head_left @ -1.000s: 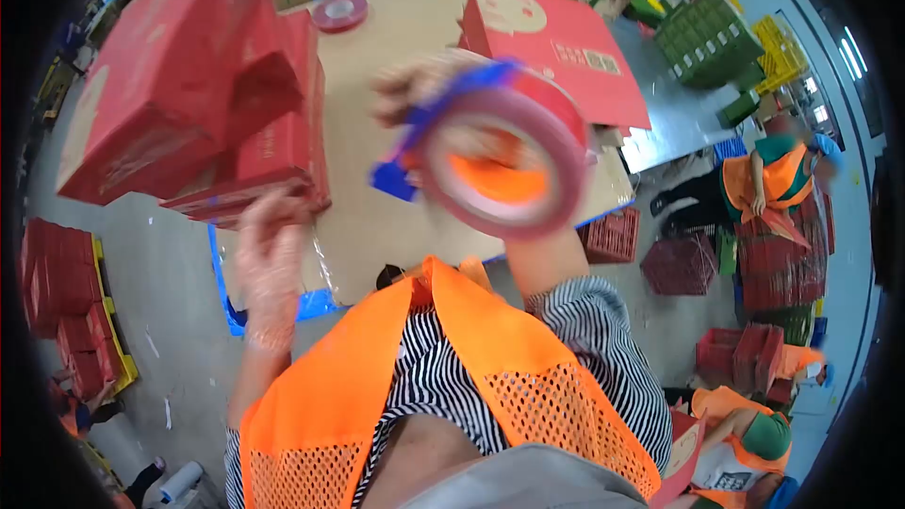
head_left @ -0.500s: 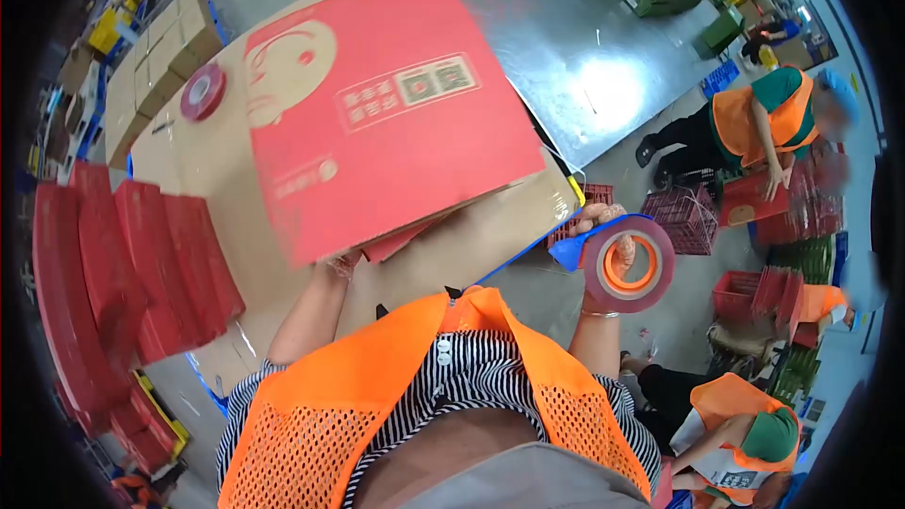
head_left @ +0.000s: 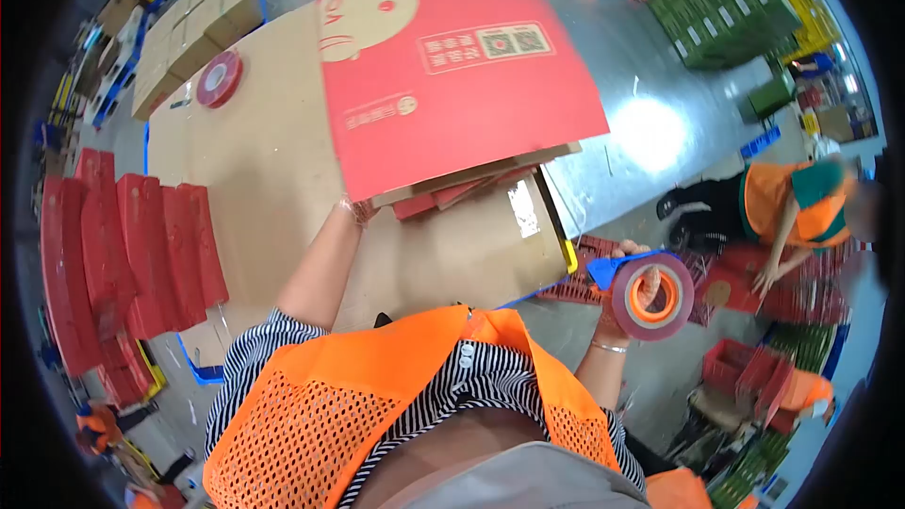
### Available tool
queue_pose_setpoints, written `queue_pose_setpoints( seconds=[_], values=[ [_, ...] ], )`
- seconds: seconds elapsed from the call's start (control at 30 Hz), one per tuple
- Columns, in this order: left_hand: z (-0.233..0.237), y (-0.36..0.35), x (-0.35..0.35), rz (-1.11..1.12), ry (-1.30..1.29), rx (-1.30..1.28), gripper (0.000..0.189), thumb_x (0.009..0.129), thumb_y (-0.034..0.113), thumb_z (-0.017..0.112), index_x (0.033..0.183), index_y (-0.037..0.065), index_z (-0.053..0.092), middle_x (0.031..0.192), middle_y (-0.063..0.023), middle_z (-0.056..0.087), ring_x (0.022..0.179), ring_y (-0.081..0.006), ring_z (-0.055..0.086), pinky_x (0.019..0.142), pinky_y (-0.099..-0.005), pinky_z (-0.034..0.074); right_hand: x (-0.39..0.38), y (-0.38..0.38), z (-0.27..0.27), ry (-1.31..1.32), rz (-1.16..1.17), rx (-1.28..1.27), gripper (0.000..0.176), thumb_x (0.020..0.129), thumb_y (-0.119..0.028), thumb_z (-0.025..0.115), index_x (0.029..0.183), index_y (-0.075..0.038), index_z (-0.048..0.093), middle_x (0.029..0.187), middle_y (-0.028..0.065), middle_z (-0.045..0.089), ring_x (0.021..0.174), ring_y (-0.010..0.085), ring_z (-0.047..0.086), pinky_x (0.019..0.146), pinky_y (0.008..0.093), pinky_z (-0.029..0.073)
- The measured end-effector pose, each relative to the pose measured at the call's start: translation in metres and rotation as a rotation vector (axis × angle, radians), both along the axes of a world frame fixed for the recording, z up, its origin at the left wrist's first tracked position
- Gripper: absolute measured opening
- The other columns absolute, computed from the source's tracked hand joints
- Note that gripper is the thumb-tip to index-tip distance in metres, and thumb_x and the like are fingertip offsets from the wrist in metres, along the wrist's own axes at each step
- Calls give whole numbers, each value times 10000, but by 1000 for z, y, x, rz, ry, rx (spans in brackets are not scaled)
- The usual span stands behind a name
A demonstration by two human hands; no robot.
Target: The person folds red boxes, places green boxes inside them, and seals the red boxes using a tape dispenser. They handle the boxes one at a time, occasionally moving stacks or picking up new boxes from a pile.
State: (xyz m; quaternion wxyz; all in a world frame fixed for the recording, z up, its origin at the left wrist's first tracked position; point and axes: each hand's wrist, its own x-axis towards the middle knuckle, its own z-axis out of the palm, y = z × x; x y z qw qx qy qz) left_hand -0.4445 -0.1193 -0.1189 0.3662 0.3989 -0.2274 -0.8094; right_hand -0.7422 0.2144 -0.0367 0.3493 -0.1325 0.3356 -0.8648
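A red cardboard box (head_left: 528,94) with a printed cartoon face and QR codes sits tilted over the cardboard-covered table (head_left: 273,160). At its near left corner, my left hand (head_left: 358,211) is closed on the edge, its fingers partly hidden beneath. Red and brown flaps show under the near side. Off the table's right side, my right hand (head_left: 617,316) grips a tape dispenser (head_left: 671,294) with a blue end and an orange hub, one finger showing through the hub. Both hands seem to wear thin clear gloves.
A spare tape roll (head_left: 220,79) lies on the table's far left. Folded red boxes (head_left: 137,254) stand at left. Brown cartons (head_left: 203,33) are beyond. Green crates (head_left: 721,5) stand past the shiny metal surface (head_left: 613,57). A co-worker (head_left: 787,203) in an orange vest handles red boxes at right.
The red box has moved right and away across the table, with my left hand still at its near left corner. The tape dispenser stays in my right hand. The camera view has shifted somewhat.
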Motion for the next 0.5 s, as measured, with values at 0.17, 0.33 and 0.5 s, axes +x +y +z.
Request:
queue_pose_setpoints(
  seconds=[0.17, 0.33, 0.5],
  values=[
    [72, -68, 43, -207, -501, -206, 742, 903, 626, 505, 1352, 37, 474, 1257, -104, 589, 1040, -228, 592, 886, -490, 482, -9, -32, 25, -75, 100, -73, 341, 943, -289, 609, 1135, -15, 545, 1088, 143, 562, 981, 242, 584, 855, 392, 532],
    [184, -106, 6, -6, -723, -699, 724, 906, 583, 523, 1370, 30, 470, 1323, -136, 561, 1128, -264, 573, 969, -467, 442, -3, -84, 65, 73, 223, 123, 410, 930, -361, 575, 1119, 2, 564, 1203, 247, 594, 995, 318, 651, 824, 430, 571],
    [192, -204, -42, -12, -1450, -1533, 712, 926, 571, 487, 1401, 42, 448, 1413, -160, 503, 1327, -314, 462, 1099, -489, 341, 42, -128, 83, -138, 523, 5, 458, 922, -167, 586, 1330, 3, 464, 1393, 250, 464, 1260, 404, 505, 956, 464, 525]
  ],
)
